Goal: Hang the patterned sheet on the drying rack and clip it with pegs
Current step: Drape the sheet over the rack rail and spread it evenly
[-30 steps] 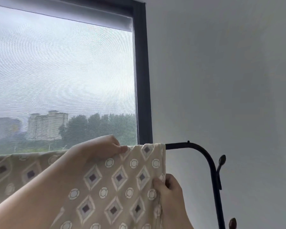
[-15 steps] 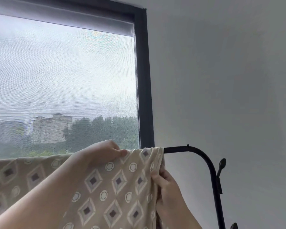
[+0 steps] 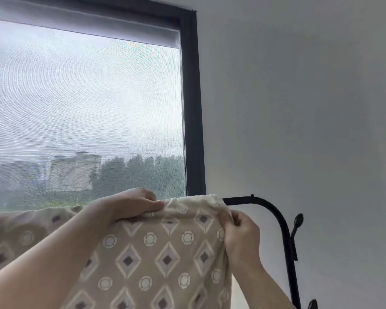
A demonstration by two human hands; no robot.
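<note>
A beige patterned sheet (image 3: 161, 255) with diamonds and rings hangs over the top bar of a black drying rack (image 3: 274, 211). The bar shows only at its right end, where it bends down into an upright. My left hand (image 3: 129, 205) lies over the top fold of the sheet, fingers curled onto the cloth along the bar. My right hand (image 3: 241, 233) pinches the sheet's right edge just below the bar. No peg is in view.
A large window (image 3: 85, 112) with a dark frame and a mesh screen fills the left side behind the rack. A plain white wall (image 3: 310, 108) is on the right. Small black knobbed hooks (image 3: 298, 221) stick out from the rack's upright.
My right hand has climbed up the sheet's right edge, from well below the bar to just under it. My left hand stays on the top fold. The camera has tilted slightly.
</note>
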